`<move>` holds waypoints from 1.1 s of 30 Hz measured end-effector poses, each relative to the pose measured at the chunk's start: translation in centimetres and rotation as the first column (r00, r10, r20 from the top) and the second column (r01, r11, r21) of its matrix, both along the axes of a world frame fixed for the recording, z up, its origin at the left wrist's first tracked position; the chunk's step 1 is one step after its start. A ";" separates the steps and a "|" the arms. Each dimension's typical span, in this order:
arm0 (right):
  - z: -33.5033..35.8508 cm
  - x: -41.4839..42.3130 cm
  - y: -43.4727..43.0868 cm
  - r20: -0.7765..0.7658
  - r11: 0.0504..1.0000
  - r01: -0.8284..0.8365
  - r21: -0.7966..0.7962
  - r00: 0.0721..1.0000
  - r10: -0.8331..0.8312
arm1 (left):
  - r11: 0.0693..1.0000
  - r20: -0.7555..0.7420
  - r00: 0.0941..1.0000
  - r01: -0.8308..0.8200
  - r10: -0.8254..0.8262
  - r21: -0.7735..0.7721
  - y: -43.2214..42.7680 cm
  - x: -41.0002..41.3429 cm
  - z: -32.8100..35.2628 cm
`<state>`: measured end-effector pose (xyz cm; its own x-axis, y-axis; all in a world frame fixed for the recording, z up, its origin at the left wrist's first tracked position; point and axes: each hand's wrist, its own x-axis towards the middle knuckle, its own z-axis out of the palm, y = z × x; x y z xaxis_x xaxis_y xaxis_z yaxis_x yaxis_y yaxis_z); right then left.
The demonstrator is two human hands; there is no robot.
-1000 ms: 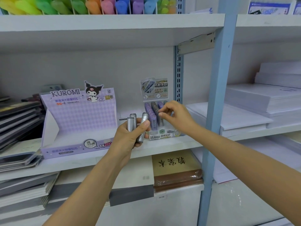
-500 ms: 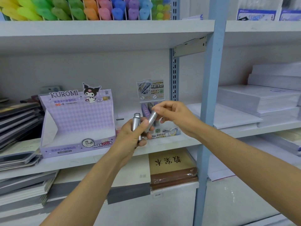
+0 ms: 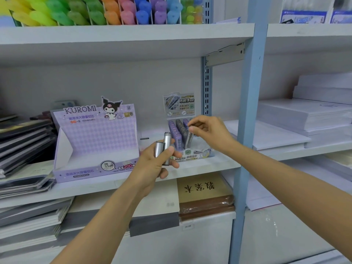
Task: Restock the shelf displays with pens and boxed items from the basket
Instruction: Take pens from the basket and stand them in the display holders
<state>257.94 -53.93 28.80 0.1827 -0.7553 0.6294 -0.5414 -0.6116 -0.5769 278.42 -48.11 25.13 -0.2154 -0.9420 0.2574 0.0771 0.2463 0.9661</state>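
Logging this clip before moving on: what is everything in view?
Kuromi display box: one, purple, middle shelf, left of centre.
small display box: one, rows of purple and grey tubes, middle shelf centre.
silver tubes: two, silver, in the left hand.
grey tube: one, grey, at the small display box.
highlighters: many, mixed colours, top shelf.
paper stacks: several, white, right bay.
notebooks: stack, dark, far left.
brown book: one, brown, lower shelf.
left hand: grip around silver tubes.
right hand: grip pinching grey tube.
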 end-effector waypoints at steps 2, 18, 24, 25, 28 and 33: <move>0.7 -0.4 -0.2 -0.044 0.997 -0.047 0.058 0.998 0.050 | 1.000 0.018 1.000 -0.012 0.012 -0.011 0.0 0.1 -0.1; -2.0 0.2 -1.6 -0.141 0.994 0.083 -0.064 0.986 -0.092 | 0.999 0.036 0.999 -0.019 0.021 -0.039 0.0 -0.2 -0.4; -0.8 0.6 1.7 0.214 0.947 -0.303 0.109 0.937 0.275 | 0.999 0.078 0.997 -0.019 0.022 -0.039 0.1 -1.1 -0.2; -0.6 0.7 2.1 0.208 0.914 -0.377 0.149 0.916 0.344 | 0.999 0.081 0.997 -0.017 0.020 -0.043 0.1 -1.4 -0.2; -0.3 0.5 2.8 0.228 0.885 -0.433 0.170 0.891 0.392 | 0.998 0.044 0.999 -0.029 0.032 -0.059 0.3 -2.0 0.2; -0.4 -0.9 3.1 0.465 0.910 -0.385 0.152 0.841 0.277 | 0.986 -0.094 0.989 -0.125 0.115 -0.110 0.3 -2.1 0.5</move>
